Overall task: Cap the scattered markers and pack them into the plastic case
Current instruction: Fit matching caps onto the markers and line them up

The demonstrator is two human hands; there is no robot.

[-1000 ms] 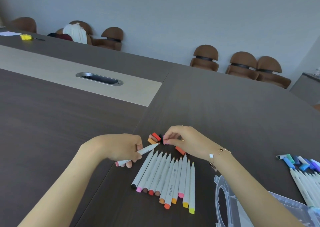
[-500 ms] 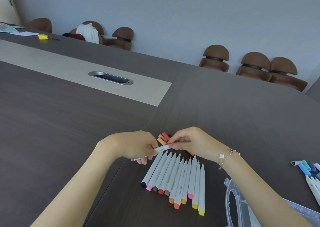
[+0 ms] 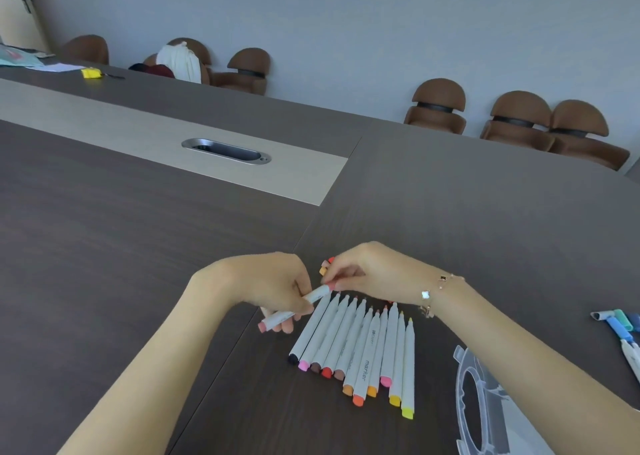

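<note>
My left hand (image 3: 273, 284) grips a white marker (image 3: 294, 309) with a pink end, tilted up to the right. My right hand (image 3: 367, 274) pinches a pink cap (image 3: 331, 285) on the marker's upper tip. Below the hands lies a row of several white markers (image 3: 360, 347) with their coloured ends toward me and their bare tips pointing away. A few loose orange and red caps (image 3: 325, 267) lie just beyond my right fingers. The clear plastic case (image 3: 485, 409) sits at the bottom right, partly under my right forearm.
Blue and green markers (image 3: 620, 326) lie at the right edge. A metal cable slot (image 3: 225, 151) sits in the table's pale strip. Brown chairs (image 3: 438, 106) line the far wall; a yellow object (image 3: 91, 73) and papers lie far left.
My right hand picked a pink cap from the loose caps and brought it onto the tip of the marker held in my left hand. The camera shifted slightly.
</note>
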